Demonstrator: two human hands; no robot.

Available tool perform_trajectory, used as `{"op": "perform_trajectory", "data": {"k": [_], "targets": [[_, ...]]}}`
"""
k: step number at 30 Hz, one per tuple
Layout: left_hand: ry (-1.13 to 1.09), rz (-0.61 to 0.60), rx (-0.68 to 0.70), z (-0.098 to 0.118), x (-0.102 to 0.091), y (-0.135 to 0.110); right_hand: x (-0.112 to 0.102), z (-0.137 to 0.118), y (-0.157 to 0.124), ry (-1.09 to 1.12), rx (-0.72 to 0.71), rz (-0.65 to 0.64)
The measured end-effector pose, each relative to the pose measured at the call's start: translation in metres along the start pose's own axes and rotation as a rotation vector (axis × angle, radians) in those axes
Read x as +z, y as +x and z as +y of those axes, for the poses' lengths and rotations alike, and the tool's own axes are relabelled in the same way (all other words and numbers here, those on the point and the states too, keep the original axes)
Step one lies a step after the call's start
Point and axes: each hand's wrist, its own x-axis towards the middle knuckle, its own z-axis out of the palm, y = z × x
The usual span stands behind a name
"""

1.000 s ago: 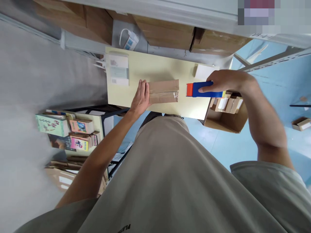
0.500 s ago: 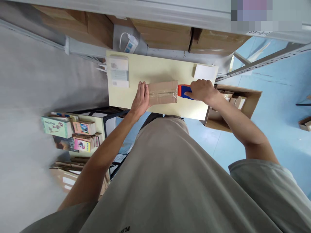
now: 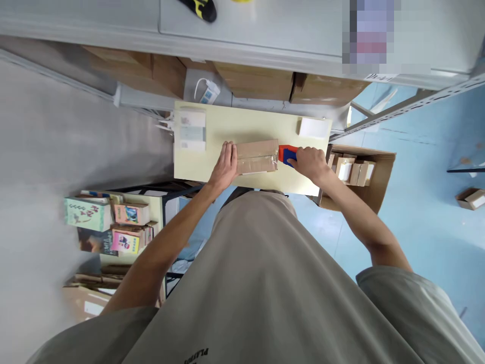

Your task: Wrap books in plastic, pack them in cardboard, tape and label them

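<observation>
A narrow cardboard box (image 3: 256,150) lies on the pale yellow tabletop (image 3: 242,117), with clear tape along its middle seam and over its right end. My left hand (image 3: 226,164) grips the box's left end, fingers together on top and along the side. In my right hand (image 3: 311,163) is a tape dispenser (image 3: 288,155), blue with an orange-red front. Its front touches or nearly touches the taped right end of the box; the exact contact is too small to make out.
Stacked printed slips (image 3: 193,130) lie at the table's left, a white pad (image 3: 314,127) at its back right. An open carton (image 3: 382,177) holding small boxes stands right of the table. Books (image 3: 88,212) sit lower left. A power strip (image 3: 209,93) lies behind the table, under a grey shelf (image 3: 265,38).
The camera view has tilted up, so the table and hands sit lower and more of the shelf shows. Both hands keep their holds. A white strip now shows along the box's near side.
</observation>
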Motion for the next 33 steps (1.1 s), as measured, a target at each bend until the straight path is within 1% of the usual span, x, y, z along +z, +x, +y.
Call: {"op": "perform_trajectory", "data": {"k": [3, 5, 7, 10, 12, 14, 15, 17, 19, 20, 22, 24, 25, 27, 29, 31, 33], "targets": [[0.053, -0.021, 0.047, -0.006, -0.006, 0.004, 0.010, -0.008, 0.012, 0.008, -0.001, -0.005], [0.089, -0.053, 0.079, -0.011, -0.013, 0.005, 0.018, -0.014, 0.020, 0.030, -0.012, -0.044], [0.111, -0.072, 0.098, -0.016, -0.020, 0.003, 0.024, -0.017, 0.022, 0.060, -0.001, -0.084], [0.121, -0.076, 0.089, -0.022, -0.028, -0.001, 0.025, -0.015, 0.009, 0.111, 0.048, -0.088], [0.112, -0.052, 0.075, -0.019, -0.030, -0.001, 0.017, -0.011, -0.006, 0.141, 0.085, -0.059], [0.083, 0.008, 0.092, -0.007, -0.033, 0.006, 0.002, -0.009, -0.020, 0.173, 0.133, 0.010], [0.062, 0.050, 0.119, 0.003, -0.035, 0.013, -0.008, -0.009, -0.026, 0.192, 0.163, 0.060], [0.014, 0.147, 0.211, 0.031, -0.044, 0.031, -0.030, -0.011, -0.034, 0.239, 0.201, 0.201], [-0.027, 0.238, 0.341, 0.066, -0.058, 0.055, -0.055, -0.015, -0.035, 0.296, 0.206, 0.380], [-0.042, 0.280, 0.403, 0.084, -0.068, 0.068, -0.068, -0.017, -0.032, 0.325, 0.194, 0.474], [-0.060, 0.349, 0.483, 0.118, -0.091, 0.095, -0.093, -0.019, -0.019, 0.373, 0.155, 0.658], [-0.069, 0.403, 0.523, 0.143, -0.114, 0.120, -0.116, -0.016, 0.004, 0.397, 0.103, 0.816], [-0.064, 0.427, 0.538, 0.152, -0.124, 0.131, -0.126, -0.014, 0.019, 0.398, 0.081, 0.878], [-0.051, 0.464, 0.561, 0.162, -0.140, 0.147, -0.144, -0.008, 0.051, 0.386, 0.051, 0.959], [-0.049, 0.481, 0.573, 0.164, -0.148, 0.157, -0.159, -0.004, 0.082, 0.367, 0.025, 1.001], [-0.072, 0.475, 0.564, 0.161, -0.148, 0.158, -0.170, -0.004, 0.104, 0.353, 0.024, 1.023], [-0.114, 0.458, 0.535, 0.150, -0.142, 0.153, -0.177, -0.009, 0.114, 0.346, 0.048, 1.033]]}}
